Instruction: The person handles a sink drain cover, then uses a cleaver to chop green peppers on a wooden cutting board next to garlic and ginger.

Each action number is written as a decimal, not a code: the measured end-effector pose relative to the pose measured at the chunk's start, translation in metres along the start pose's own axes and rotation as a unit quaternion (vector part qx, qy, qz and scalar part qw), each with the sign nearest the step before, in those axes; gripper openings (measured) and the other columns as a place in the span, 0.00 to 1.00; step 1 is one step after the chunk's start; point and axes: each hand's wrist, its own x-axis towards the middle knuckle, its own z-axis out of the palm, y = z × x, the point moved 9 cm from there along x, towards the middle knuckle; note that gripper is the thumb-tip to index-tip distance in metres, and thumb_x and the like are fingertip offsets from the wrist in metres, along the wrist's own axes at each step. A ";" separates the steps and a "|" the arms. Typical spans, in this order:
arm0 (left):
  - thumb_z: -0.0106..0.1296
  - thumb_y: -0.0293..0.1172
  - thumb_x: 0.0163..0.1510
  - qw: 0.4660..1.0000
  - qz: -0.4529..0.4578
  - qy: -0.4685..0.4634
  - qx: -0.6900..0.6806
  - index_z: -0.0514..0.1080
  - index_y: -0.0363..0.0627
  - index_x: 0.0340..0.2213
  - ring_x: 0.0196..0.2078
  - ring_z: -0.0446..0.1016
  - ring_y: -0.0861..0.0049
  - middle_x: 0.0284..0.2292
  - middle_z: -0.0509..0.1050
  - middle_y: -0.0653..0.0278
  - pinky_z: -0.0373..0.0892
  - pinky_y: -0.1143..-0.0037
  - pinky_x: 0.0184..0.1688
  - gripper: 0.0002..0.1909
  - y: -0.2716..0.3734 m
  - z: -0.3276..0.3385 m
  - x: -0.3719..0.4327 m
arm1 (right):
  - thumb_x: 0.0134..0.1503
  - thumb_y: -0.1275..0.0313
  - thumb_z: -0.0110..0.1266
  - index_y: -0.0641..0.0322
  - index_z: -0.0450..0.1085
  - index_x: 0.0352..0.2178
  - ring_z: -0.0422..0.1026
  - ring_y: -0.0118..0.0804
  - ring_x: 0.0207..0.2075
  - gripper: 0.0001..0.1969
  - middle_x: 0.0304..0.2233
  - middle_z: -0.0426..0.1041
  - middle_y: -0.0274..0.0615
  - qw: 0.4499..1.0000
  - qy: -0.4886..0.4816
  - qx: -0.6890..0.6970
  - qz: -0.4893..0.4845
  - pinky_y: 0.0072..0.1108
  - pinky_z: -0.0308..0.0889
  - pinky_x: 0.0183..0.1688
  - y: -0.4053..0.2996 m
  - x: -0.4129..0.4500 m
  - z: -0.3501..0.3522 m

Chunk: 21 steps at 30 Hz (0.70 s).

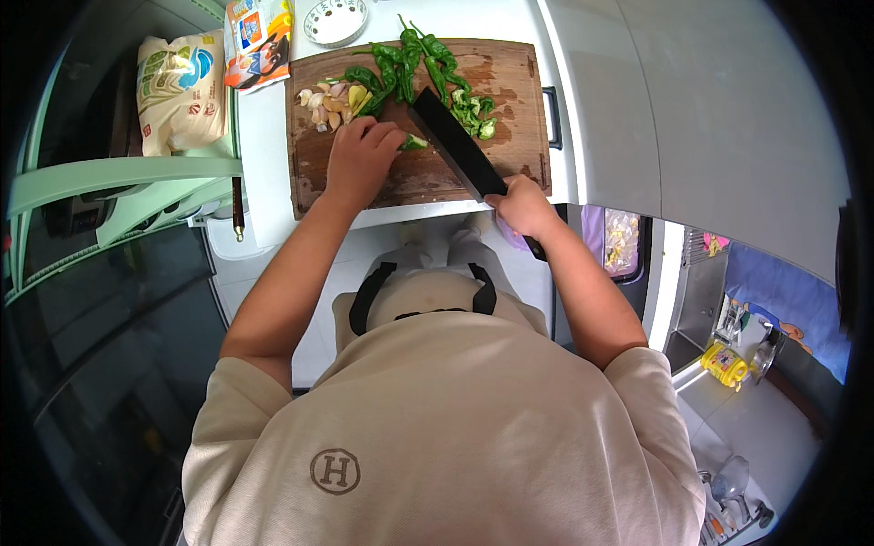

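My left hand [362, 158] rests on the wooden cutting board [307, 164], its fingers on a green pepper whose cut end [414, 142] sticks out to the right. In my right hand [524, 206] is the handle of a black cleaver [464, 147]; its blade slants up and left over the board. Whole green peppers [407, 61] lie along the board's back edge. Chopped green pepper pieces [471, 112] sit right of the blade tip. Garlic cloves [322, 106] and yellowish slices [358, 95] are heaped behind my left hand.
A patterned white bowl [335, 22] stands behind the board. Left of it are an orange printed packet [258, 44] and a large beige bag [182, 92] on a green shelf [130, 176]. A black handle [553, 117] lies at the board's right edge.
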 end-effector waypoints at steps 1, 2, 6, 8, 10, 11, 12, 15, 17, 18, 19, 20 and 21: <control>0.58 0.27 0.41 0.998 0.023 0.041 0.035 0.68 0.51 0.33 0.40 0.67 0.66 0.37 0.70 0.69 0.66 0.69 0.39 0.15 0.005 -0.003 -0.006 | 0.51 0.70 0.53 0.68 0.73 0.32 0.73 0.47 0.23 0.10 0.19 0.72 0.54 0.999 0.029 -0.022 -0.038 0.31 0.66 0.30 -0.002 0.001 -0.001; 0.58 0.27 0.41 0.998 0.025 0.041 0.036 0.68 0.51 0.33 0.40 0.67 0.66 0.37 0.70 0.69 0.66 0.69 0.39 0.15 0.006 0.004 -0.014 | 0.51 0.70 0.54 0.66 0.73 0.32 0.74 0.50 0.27 0.10 0.21 0.72 0.55 0.994 0.059 -0.044 -0.075 0.31 0.67 0.33 -0.007 -0.001 -0.004; 0.54 0.27 0.41 0.999 0.004 0.041 -0.017 0.70 0.50 0.33 0.39 0.67 0.67 0.37 0.71 0.68 0.67 0.68 0.39 0.14 0.013 0.018 -0.035 | 0.50 0.70 0.54 0.65 0.74 0.32 0.73 0.54 0.32 0.10 0.25 0.73 0.58 0.995 0.058 -0.043 -0.068 0.33 0.66 0.37 -0.008 -0.005 -0.001; 0.54 0.26 0.41 0.997 -0.017 0.047 -0.051 0.70 0.50 0.33 0.38 0.67 0.66 0.37 0.71 0.68 0.67 0.68 0.38 0.14 0.016 0.019 -0.043 | 0.49 0.71 0.53 0.65 0.74 0.32 0.73 0.54 0.31 0.10 0.25 0.73 0.58 0.997 0.037 -0.046 -0.052 0.33 0.66 0.37 -0.009 -0.007 0.000; 0.54 0.26 0.42 0.998 -0.009 0.054 -0.044 0.70 0.49 0.32 0.38 0.68 0.65 0.36 0.71 0.67 0.68 0.69 0.38 0.12 0.019 0.021 -0.049 | 0.49 0.71 0.53 0.65 0.74 0.32 0.73 0.54 0.31 0.10 0.25 0.73 0.58 0.995 0.048 -0.059 -0.065 0.34 0.66 0.37 -0.008 -0.006 0.000; 0.54 0.26 0.42 0.998 -0.009 0.054 -0.043 0.70 0.49 0.32 0.38 0.68 0.65 0.36 0.71 0.67 0.68 0.69 0.38 0.12 0.016 0.021 -0.050 | 0.49 0.71 0.53 0.65 0.73 0.32 0.73 0.54 0.32 0.10 0.25 0.73 0.58 0.993 0.058 -0.072 -0.077 0.34 0.67 0.37 -0.010 -0.005 0.000; 0.56 0.26 0.42 0.994 -0.067 0.036 -0.073 0.71 0.49 0.31 0.38 0.68 0.65 0.36 0.71 0.67 0.68 0.69 0.38 0.11 0.006 0.024 -0.052 | 0.49 0.71 0.53 0.65 0.73 0.32 0.73 0.54 0.32 0.10 0.25 0.73 0.58 0.993 0.057 -0.073 -0.076 0.34 0.67 0.37 -0.011 -0.006 0.000; 0.57 0.26 0.43 0.990 -0.100 0.030 -0.096 0.72 0.49 0.30 0.38 0.68 0.66 0.35 0.72 0.68 0.68 0.70 0.39 0.09 -0.005 0.024 -0.045 | 0.49 0.72 0.52 0.65 0.73 0.33 0.73 0.54 0.32 0.10 0.25 0.73 0.59 0.992 0.058 -0.082 -0.077 0.34 0.67 0.37 -0.016 -0.008 0.000; 0.58 0.27 0.43 0.992 -0.074 0.043 -0.089 0.72 0.49 0.29 0.38 0.68 0.66 0.35 0.72 0.68 0.67 0.70 0.40 0.08 -0.001 0.018 -0.036 | 0.49 0.72 0.52 0.62 0.74 0.34 0.73 0.54 0.32 0.11 0.26 0.73 0.59 0.989 0.063 -0.097 -0.087 0.35 0.67 0.38 -0.018 -0.007 0.001; 0.58 0.28 0.43 0.996 -0.055 0.056 -0.046 0.73 0.49 0.29 0.39 0.69 0.67 0.34 0.72 0.69 0.67 0.70 0.41 0.08 0.003 0.012 -0.032 | 0.49 0.72 0.52 0.62 0.74 0.34 0.73 0.54 0.32 0.11 0.26 0.73 0.59 0.989 0.063 -0.099 -0.088 0.35 0.67 0.38 -0.019 -0.009 0.002; 0.58 0.29 0.43 0.997 -0.035 0.068 -0.004 0.73 0.48 0.28 0.39 0.69 0.68 0.34 0.73 0.69 0.67 0.70 0.41 0.08 0.008 0.008 -0.029 | 0.48 0.73 0.51 0.61 0.74 0.35 0.73 0.54 0.33 0.12 0.27 0.73 0.58 0.981 0.097 -0.129 -0.108 0.36 0.68 0.39 -0.023 -0.014 -0.001; 0.58 0.29 0.43 0.997 -0.037 0.070 -0.004 0.73 0.48 0.28 0.39 0.69 0.68 0.34 0.73 0.69 0.67 0.70 0.41 0.08 0.007 0.009 -0.028 | 0.48 0.73 0.50 0.59 0.74 0.36 0.73 0.54 0.33 0.13 0.27 0.73 0.58 0.970 0.130 -0.159 -0.128 0.36 0.68 0.40 -0.028 -0.020 -0.004; 0.58 0.29 0.42 0.996 -0.022 0.081 0.002 0.73 0.48 0.29 0.40 0.69 0.68 0.34 0.72 0.68 0.66 0.69 0.42 0.09 0.009 0.009 -0.027 | 0.48 0.73 0.50 0.59 0.74 0.36 0.73 0.54 0.33 0.13 0.27 0.73 0.58 0.970 0.129 -0.160 -0.127 0.36 0.68 0.40 -0.028 -0.024 -0.004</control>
